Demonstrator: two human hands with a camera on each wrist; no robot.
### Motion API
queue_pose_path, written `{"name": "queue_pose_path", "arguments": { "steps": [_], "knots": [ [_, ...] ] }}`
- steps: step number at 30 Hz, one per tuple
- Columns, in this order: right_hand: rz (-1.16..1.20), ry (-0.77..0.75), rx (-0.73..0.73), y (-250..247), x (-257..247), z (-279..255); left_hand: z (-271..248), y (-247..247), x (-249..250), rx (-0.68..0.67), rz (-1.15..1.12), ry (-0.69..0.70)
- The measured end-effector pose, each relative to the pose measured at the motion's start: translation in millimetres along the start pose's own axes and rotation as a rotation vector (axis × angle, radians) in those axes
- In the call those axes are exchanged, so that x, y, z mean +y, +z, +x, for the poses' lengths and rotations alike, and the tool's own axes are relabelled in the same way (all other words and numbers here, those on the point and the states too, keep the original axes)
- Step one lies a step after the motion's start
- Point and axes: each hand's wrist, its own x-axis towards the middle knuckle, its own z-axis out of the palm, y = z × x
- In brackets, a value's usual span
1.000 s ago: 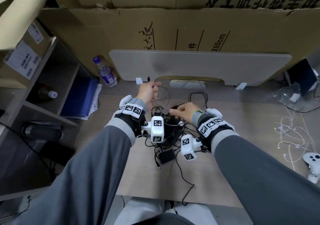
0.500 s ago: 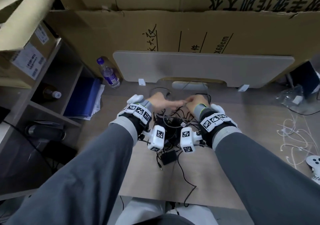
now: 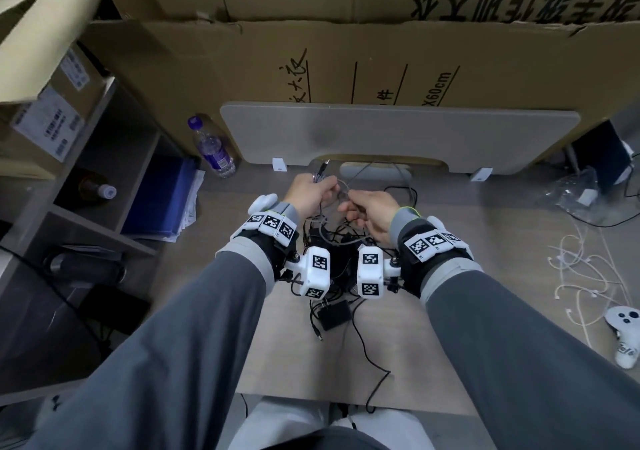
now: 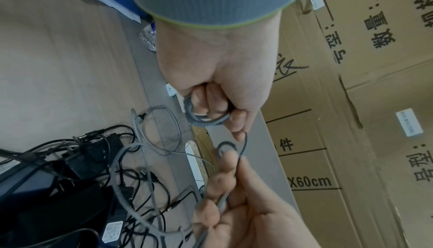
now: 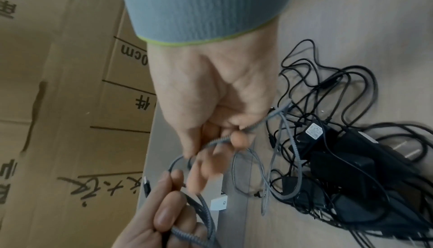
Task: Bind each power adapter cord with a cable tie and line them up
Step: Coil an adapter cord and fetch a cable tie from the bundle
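Head view has both your hands up over the far middle of the desk, close together. Your left hand has its fingers curled tight round a grey braided cord, folded into a small loop in the fist, with the cord's plug ends poking out the far side. Your right hand sits just beside it, thumb and fingers pinching the same grey cord a little further along, and the slack runs down from there. Below and between your wrists lies the tangle of black power adapters, bricks and thin black cords heaped together on the desk, one black cord trailing off toward the near edge. Right wrist view shows that pile just to the side of your pinching fingers, with more grey cord looping through it. Over on the far left a plastic water bottle lies by the cardboard, and a bunch of white cables is spread well apart on the right.
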Motion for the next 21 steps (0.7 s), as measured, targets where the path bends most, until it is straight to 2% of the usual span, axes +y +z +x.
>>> {"name": "queue_pose_path", "arguments": {
  "steps": [2, 6, 8, 11, 13, 15, 18, 21],
  "knots": [
    [0.027, 0.002, -0.094, 2, -2, -4, 0, 2, -2, -0.011, -0.052, 0.003],
    [-0.119, -0.048, -0.202, 9, -5, -11, 0, 4, -2, -0.114, -0.153, -0.031],
    [-0.161, -0.056, -0.12, 11, -3, -4, -2, 4, 0, -0.181, -0.17, -0.05],
    [-0.157, -0.03, 0.231, 4, 6, 19, -8, 3, 7, -0.276, -0.216, -0.045],
    [-0.164, -0.053, 0.459, -5, 13, 34, -8, -1, 9, -0.255, -0.246, -0.036],
    [-0.156, -0.094, 0.584, -7, 8, 24, -5, -6, 9, -0.171, -0.266, -0.055],
    [-0.25, -0.167, 0.584, -7, 0, 16, -3, -8, 5, -0.018, -0.25, -0.073],
    [-0.355, -0.198, 0.466, -4, -8, 14, 2, -6, -2, 0.039, -0.221, -0.096]
  ]
}}
